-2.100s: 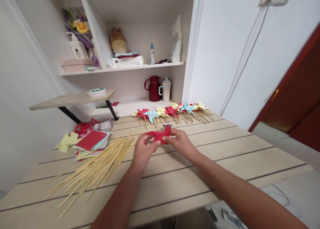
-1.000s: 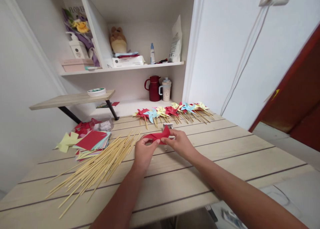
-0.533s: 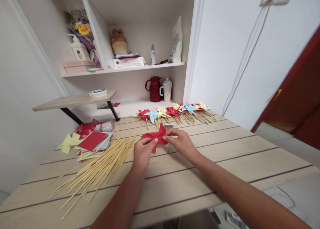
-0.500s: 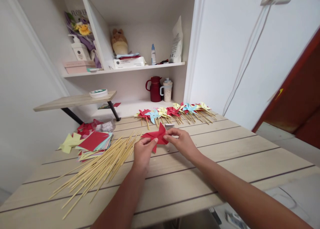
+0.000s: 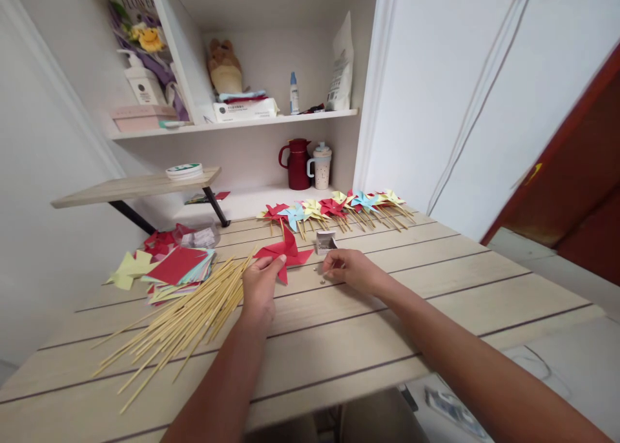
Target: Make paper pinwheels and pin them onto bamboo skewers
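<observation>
Red pinwheel [image 5: 292, 251], right grip [image 5: 352, 268] now away

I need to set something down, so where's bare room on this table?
The table is bare from the right hand out to the right edge, and between the arms toward the front edge. It's crowded left with sticks and stacked paper, and along the back with pinwheels.

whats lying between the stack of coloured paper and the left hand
The thin wooden sticks lie between the stack of coloured paper and the left hand, which holds a red paper pinwheel; the head view shows this.
</observation>
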`<action>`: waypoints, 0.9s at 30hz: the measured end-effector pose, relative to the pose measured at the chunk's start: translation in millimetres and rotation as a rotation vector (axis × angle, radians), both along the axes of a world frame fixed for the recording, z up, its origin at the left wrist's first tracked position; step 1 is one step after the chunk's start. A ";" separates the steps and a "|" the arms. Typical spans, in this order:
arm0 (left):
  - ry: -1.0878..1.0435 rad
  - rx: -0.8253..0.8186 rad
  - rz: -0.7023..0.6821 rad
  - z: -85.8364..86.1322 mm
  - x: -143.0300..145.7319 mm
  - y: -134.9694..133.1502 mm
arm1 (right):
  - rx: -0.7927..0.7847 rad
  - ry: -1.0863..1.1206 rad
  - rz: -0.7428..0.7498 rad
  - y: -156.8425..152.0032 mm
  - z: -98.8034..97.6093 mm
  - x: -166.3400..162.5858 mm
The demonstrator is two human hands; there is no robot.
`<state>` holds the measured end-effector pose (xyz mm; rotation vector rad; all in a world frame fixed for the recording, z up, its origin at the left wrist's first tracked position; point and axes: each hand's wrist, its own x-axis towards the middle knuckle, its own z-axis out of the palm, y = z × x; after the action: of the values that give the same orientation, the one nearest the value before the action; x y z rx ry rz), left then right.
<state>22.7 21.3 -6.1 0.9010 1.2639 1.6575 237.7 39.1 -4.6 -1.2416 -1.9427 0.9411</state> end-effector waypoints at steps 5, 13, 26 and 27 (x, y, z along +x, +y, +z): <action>-0.020 -0.011 -0.018 -2.0 -1.7 1.2 | -0.014 -0.036 0.043 6.1 -12.0 3.1; -0.037 -0.013 -0.003 -4.2 -2.6 2.3 | -0.015 -0.076 0.036 5.6 -12.8 2.0; -0.026 -0.013 -0.017 -4.4 -2.1 2.0 | 0.022 -0.098 0.042 3.7 -11.4 -1.8; -0.021 -0.016 -0.016 -4.9 -2.4 2.4 | 0.022 -0.096 0.043 3.6 -11.4 -1.9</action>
<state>20.3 23.7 -11.0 0.8795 1.2505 1.6379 235.8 42.8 -16.0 -1.2585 -2.0562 0.8931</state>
